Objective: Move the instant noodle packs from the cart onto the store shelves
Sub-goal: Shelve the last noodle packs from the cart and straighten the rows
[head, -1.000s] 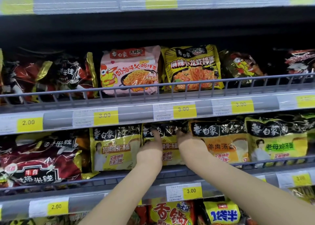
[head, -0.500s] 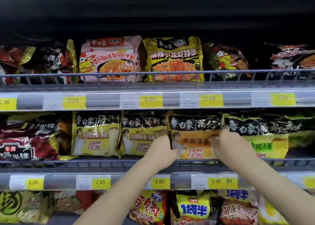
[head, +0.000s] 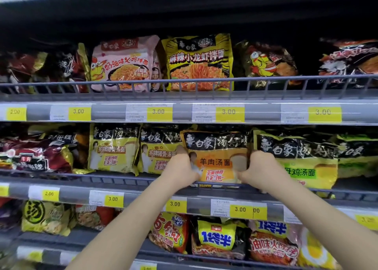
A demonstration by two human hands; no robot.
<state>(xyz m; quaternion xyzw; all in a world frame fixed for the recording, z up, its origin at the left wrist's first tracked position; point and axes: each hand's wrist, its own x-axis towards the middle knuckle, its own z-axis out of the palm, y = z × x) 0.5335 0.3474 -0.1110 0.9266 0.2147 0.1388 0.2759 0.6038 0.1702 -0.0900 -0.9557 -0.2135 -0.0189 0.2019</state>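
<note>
An orange and black noodle pack (head: 216,157) stands upright on the middle shelf (head: 204,190), behind the wire rail. My left hand (head: 181,168) grips its left edge and my right hand (head: 257,167) grips its right edge, thumb over the front. Two yellow noodle packs (head: 114,149) stand to its left and a yellow-green pack (head: 296,159) to its right. The cart is out of view.
The upper shelf (head: 184,112) carries pink, yellow and dark packs behind a wire rail. The lower shelf holds red, yellow and blue packs (head: 216,239). Dark red packs (head: 34,153) fill the middle shelf's left end. Yellow price tags line every shelf edge.
Both hands shifted right from the second yellow pack to the orange pack and now hold its two sides. The camera moved closer and to the right.
</note>
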